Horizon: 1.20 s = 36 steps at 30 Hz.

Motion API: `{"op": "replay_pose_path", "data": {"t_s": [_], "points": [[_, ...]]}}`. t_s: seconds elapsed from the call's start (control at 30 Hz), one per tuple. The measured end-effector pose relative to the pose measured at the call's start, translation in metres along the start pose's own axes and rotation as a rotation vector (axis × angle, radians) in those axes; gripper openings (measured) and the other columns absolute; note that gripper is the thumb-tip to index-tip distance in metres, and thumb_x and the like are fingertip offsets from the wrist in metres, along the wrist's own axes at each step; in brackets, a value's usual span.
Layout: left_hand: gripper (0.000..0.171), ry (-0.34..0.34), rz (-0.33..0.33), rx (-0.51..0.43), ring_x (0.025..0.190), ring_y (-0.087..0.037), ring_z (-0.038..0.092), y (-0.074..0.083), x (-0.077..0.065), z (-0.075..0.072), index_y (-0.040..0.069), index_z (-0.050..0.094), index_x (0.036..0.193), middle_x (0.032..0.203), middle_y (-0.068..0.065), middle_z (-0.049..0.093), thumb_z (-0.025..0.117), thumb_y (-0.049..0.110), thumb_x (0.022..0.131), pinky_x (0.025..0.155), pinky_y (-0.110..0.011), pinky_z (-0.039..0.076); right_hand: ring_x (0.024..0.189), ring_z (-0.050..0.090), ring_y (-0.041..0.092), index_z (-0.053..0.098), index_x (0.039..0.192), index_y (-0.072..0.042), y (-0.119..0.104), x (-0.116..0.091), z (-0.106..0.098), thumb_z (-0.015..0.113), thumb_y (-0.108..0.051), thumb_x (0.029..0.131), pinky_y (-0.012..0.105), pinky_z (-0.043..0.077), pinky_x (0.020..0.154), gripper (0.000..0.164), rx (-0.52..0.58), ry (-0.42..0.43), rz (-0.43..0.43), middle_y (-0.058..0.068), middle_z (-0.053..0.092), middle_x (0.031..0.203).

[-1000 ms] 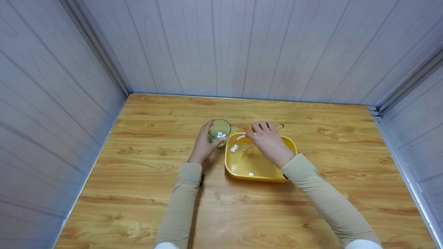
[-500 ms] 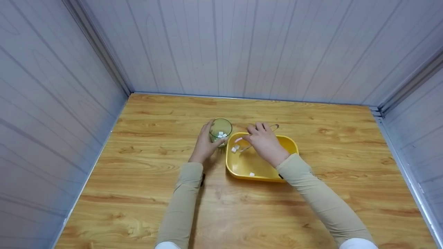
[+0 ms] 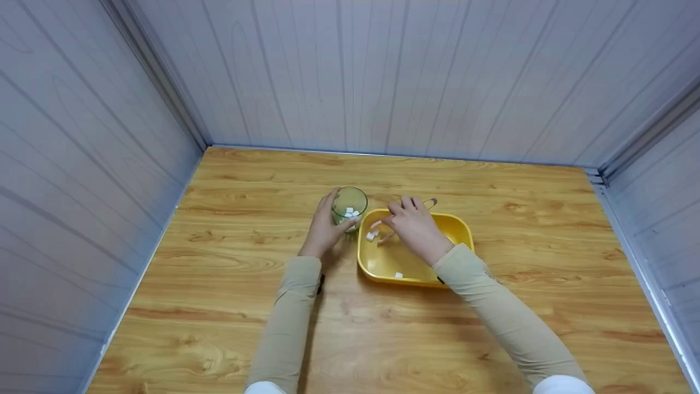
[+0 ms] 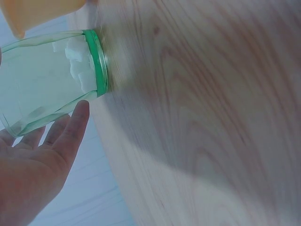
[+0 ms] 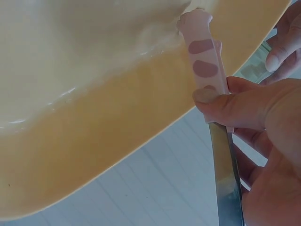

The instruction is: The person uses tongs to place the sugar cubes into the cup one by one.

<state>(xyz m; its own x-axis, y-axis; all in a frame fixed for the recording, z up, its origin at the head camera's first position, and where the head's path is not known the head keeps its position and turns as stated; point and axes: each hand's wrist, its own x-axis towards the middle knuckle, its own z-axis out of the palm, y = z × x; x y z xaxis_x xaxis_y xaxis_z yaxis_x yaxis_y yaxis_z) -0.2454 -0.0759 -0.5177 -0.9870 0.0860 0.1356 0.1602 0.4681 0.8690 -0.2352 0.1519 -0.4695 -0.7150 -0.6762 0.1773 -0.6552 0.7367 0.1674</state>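
Observation:
My left hand (image 3: 322, 230) holds a greenish clear glass (image 3: 353, 200), fingers on its left side and thumb on its near right. The glass stands upright on the table, with several white cubes (image 4: 77, 56) at its bottom. My right hand (image 3: 420, 230) pinches a pair of metal tongs with pink paw-shaped tips (image 5: 202, 52) between thumb and fingers. These tips point down into a yellow basin (image 3: 377, 268), close to a pair of white cubes (image 3: 371, 236) near its left wall. Another white cube (image 3: 398, 275) lies at the basin's near side.
The basin stands just right of the glass, their rims close together. Both are on a wood-grain table (image 3: 246, 230). Pale panel walls (image 3: 372, 76) enclose the table at the back, left and right.
My right hand has shifted slightly left with the tongs, bringing their tips closer to the paired cubes. My left hand stays at the glass.

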Motion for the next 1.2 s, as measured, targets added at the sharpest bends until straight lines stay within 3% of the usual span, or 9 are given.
{"op": "replay_pose_path", "data": {"t_s": [0.37, 0.7, 1.2], "points": [[0.086, 0.014, -0.006, 0.007, 0.134, -0.024, 0.034, 0.0019, 0.0003, 0.0017, 0.01, 0.03, 0.149, 0.144, -0.014, 0.04, 0.077, 0.033, 0.081, 0.112, -0.039, 0.026, 0.09, 0.042, 0.028, 0.076, 0.1, -0.019, -0.0029, 0.0038, 0.0041, 0.071, -0.007, 0.085, 0.043, 0.036, 0.083, 0.02, -0.03, -0.01, 0.002, 0.006, 0.058, 0.106], [0.086, 0.018, -0.003, 0.015, 0.133, -0.023, 0.035, 0.0007, 0.0016, 0.0026, 0.011, 0.03, 0.15, 0.144, -0.014, 0.04, 0.076, 0.033, 0.081, 0.112, -0.038, 0.025, 0.092, 0.043, 0.029, 0.077, 0.099, -0.02, -0.0049, 0.0065, 0.0019, 0.065, -0.016, 0.091, 0.043, 0.037, 0.085, 0.015, -0.062, -0.05, 0.017, 0.005, 0.059, 0.107], [0.085, 0.015, 0.006, 0.015, 0.129, -0.03, 0.04, -0.0001, 0.0011, 0.0018, 0.01, 0.03, 0.15, 0.143, -0.011, 0.041, 0.075, 0.034, 0.082, 0.108, -0.041, 0.031, 0.088, 0.044, 0.028, 0.077, 0.091, -0.021, -0.0065, 0.0077, 0.0005, 0.072, -0.009, 0.083, 0.043, 0.037, 0.084, 0.014, -0.106, -0.046, 0.004, 0.004, 0.059, 0.1]]}}
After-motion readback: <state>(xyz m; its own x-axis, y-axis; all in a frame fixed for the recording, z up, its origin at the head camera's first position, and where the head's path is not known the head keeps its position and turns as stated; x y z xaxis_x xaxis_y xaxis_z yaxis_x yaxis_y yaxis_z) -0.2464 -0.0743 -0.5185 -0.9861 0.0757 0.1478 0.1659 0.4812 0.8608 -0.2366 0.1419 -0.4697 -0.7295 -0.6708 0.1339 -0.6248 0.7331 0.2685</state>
